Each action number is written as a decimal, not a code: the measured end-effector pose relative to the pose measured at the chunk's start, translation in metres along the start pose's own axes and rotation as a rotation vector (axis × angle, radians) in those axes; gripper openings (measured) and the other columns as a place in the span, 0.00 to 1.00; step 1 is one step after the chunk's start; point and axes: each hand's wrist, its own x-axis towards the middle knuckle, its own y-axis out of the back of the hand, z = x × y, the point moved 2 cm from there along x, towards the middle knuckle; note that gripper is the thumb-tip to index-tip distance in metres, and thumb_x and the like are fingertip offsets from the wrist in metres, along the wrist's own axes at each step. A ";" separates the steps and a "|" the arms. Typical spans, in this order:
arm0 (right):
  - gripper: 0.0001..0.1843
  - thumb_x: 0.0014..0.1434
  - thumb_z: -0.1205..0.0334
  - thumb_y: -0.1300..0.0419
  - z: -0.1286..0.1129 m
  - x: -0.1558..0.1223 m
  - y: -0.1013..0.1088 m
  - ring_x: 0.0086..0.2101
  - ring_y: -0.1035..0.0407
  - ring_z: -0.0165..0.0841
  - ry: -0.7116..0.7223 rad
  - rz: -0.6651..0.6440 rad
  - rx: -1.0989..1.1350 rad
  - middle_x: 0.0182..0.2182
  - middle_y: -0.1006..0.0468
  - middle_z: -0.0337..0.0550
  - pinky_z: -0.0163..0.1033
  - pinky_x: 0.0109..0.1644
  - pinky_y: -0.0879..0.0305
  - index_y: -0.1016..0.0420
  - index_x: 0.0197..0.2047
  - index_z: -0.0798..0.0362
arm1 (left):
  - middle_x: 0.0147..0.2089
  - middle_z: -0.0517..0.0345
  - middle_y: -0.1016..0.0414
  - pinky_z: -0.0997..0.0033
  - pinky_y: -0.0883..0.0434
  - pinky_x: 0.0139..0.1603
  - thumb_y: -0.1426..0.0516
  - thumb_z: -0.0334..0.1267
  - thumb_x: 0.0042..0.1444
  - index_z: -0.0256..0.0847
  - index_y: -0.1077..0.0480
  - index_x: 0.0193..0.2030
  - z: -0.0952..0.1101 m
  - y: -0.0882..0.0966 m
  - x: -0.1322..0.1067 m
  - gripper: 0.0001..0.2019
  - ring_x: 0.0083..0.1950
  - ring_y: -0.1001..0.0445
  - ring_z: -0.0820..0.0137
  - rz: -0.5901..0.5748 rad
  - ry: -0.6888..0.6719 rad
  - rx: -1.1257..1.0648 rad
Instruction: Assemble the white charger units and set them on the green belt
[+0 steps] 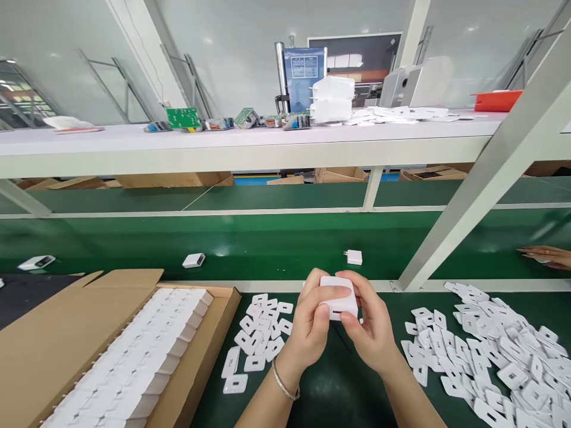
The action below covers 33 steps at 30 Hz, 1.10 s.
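A white charger housing (pixel 339 297), with a dark slot low on its near side, is between my two hands in the middle of the view. My left hand (pixel 312 315) grips its left side, the index finger across the top and the thumb near the slot. On its right side, my right hand (pixel 368 318) holds it with thumb and fingers. Loose white cover plates (pixel 263 327) with slots lie left of my hands. A much larger heap of these plates (pixel 504 356) spreads out to the right.
At left, an open cardboard box (pixel 218 333) holds packed rows of white housings (pixel 147 351). Beyond, a green conveyor belt (pixel 276 238) carries white chargers (pixel 354 257). Another person's hand (pixel 551 257) reaches in at far right. A shelf (pixel 241 156) with circuit boards (pixel 182 117) and a slanted post (pixel 473 166) stand ahead.
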 end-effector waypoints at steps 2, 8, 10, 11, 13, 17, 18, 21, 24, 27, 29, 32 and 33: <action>0.23 0.70 0.44 0.40 -0.003 0.000 0.000 0.34 0.30 0.34 0.002 -0.006 -0.008 0.45 0.22 0.42 0.38 0.36 0.31 0.32 0.62 0.43 | 0.43 0.55 0.35 0.63 0.29 0.41 0.53 0.51 0.75 0.52 0.25 0.56 -0.002 0.001 -0.001 0.18 0.44 0.32 0.64 0.012 -0.038 0.002; 0.20 0.72 0.44 0.46 -0.009 -0.001 0.000 0.34 0.29 0.35 -0.088 -0.050 0.059 0.41 0.24 0.42 0.39 0.37 0.30 0.32 0.61 0.44 | 0.44 0.55 0.36 0.65 0.30 0.39 0.53 0.52 0.75 0.52 0.25 0.57 0.000 -0.002 0.000 0.18 0.43 0.32 0.65 0.009 -0.113 0.078; 0.19 0.72 0.44 0.46 -0.008 -0.001 0.000 0.35 0.28 0.35 -0.085 -0.025 0.058 0.41 0.24 0.42 0.39 0.37 0.30 0.30 0.58 0.45 | 0.43 0.55 0.35 0.66 0.30 0.40 0.53 0.51 0.75 0.52 0.24 0.56 0.003 -0.003 0.001 0.18 0.43 0.33 0.65 0.001 -0.115 0.103; 0.18 0.72 0.44 0.46 -0.008 -0.001 -0.001 0.35 0.28 0.35 -0.085 -0.007 0.044 0.41 0.24 0.42 0.39 0.37 0.30 0.29 0.56 0.46 | 0.43 0.55 0.35 0.65 0.30 0.41 0.53 0.50 0.75 0.52 0.24 0.56 0.004 -0.003 0.002 0.18 0.44 0.33 0.65 -0.011 -0.086 0.106; 0.18 0.72 0.44 0.47 -0.005 0.000 -0.001 0.35 0.28 0.36 -0.097 0.033 0.017 0.40 0.23 0.43 0.40 0.37 0.30 0.28 0.54 0.47 | 0.45 0.54 0.34 0.63 0.30 0.46 0.54 0.49 0.76 0.51 0.24 0.57 0.006 -0.003 0.004 0.19 0.46 0.33 0.63 -0.054 0.024 0.097; 0.22 0.73 0.41 0.50 0.002 0.002 -0.003 0.35 0.28 0.37 -0.142 0.084 -0.006 0.42 0.21 0.45 0.40 0.36 0.30 0.28 0.53 0.48 | 0.49 0.51 0.33 0.57 0.30 0.53 0.63 0.55 0.76 0.50 0.26 0.61 0.007 -0.002 0.004 0.29 0.50 0.31 0.60 -0.112 0.219 -0.003; 0.23 0.73 0.40 0.51 0.004 0.002 -0.003 0.36 0.27 0.37 -0.146 0.089 0.001 0.44 0.21 0.46 0.40 0.37 0.29 0.29 0.54 0.48 | 0.50 0.50 0.33 0.56 0.31 0.55 0.65 0.57 0.75 0.50 0.27 0.63 0.007 -0.002 0.004 0.30 0.51 0.31 0.60 -0.108 0.243 -0.030; 0.23 0.74 0.40 0.52 0.008 0.002 -0.003 0.42 0.26 0.39 -0.133 0.089 0.048 0.50 0.23 0.48 0.41 0.42 0.27 0.32 0.59 0.46 | 0.56 0.49 0.31 0.56 0.31 0.59 0.65 0.59 0.74 0.50 0.36 0.70 0.004 -0.002 0.005 0.31 0.55 0.30 0.59 0.004 0.322 -0.137; 0.23 0.73 0.43 0.47 0.013 -0.001 -0.003 0.48 0.27 0.41 -0.134 0.070 0.030 0.56 0.27 0.50 0.44 0.47 0.26 0.36 0.65 0.44 | 0.55 0.50 0.27 0.61 0.29 0.54 0.57 0.57 0.75 0.47 0.37 0.67 -0.003 -0.003 0.007 0.24 0.51 0.27 0.62 0.145 0.452 -0.256; 0.25 0.72 0.48 0.43 0.016 -0.002 0.000 0.53 0.30 0.43 -0.121 0.058 -0.063 0.60 0.31 0.51 0.47 0.52 0.27 0.38 0.68 0.42 | 0.52 0.52 0.24 0.65 0.29 0.50 0.49 0.54 0.73 0.45 0.32 0.59 -0.006 -0.005 0.012 0.19 0.47 0.25 0.65 0.177 0.554 -0.393; 0.25 0.71 0.49 0.42 0.013 -0.001 0.003 0.53 0.31 0.44 -0.069 0.046 -0.115 0.60 0.31 0.51 0.48 0.52 0.27 0.38 0.68 0.42 | 0.52 0.51 0.23 0.64 0.29 0.51 0.47 0.54 0.72 0.43 0.31 0.57 -0.002 -0.007 0.016 0.19 0.49 0.24 0.64 0.161 0.570 -0.525; 0.24 0.69 0.47 0.39 0.005 0.004 0.009 0.50 0.31 0.45 0.027 0.018 -0.181 0.55 0.29 0.50 0.48 0.49 0.28 0.32 0.65 0.43 | 0.54 0.46 0.22 0.60 0.28 0.53 0.46 0.57 0.70 0.43 0.32 0.63 0.009 -0.014 0.018 0.24 0.53 0.23 0.59 0.078 0.586 -0.681; 0.23 0.68 0.47 0.39 0.003 0.005 0.011 0.49 0.31 0.45 0.037 0.011 -0.192 0.53 0.30 0.50 0.47 0.47 0.28 0.30 0.63 0.43 | 0.55 0.45 0.23 0.57 0.27 0.53 0.48 0.60 0.70 0.43 0.35 0.66 0.013 -0.016 0.017 0.28 0.54 0.23 0.57 0.042 0.584 -0.708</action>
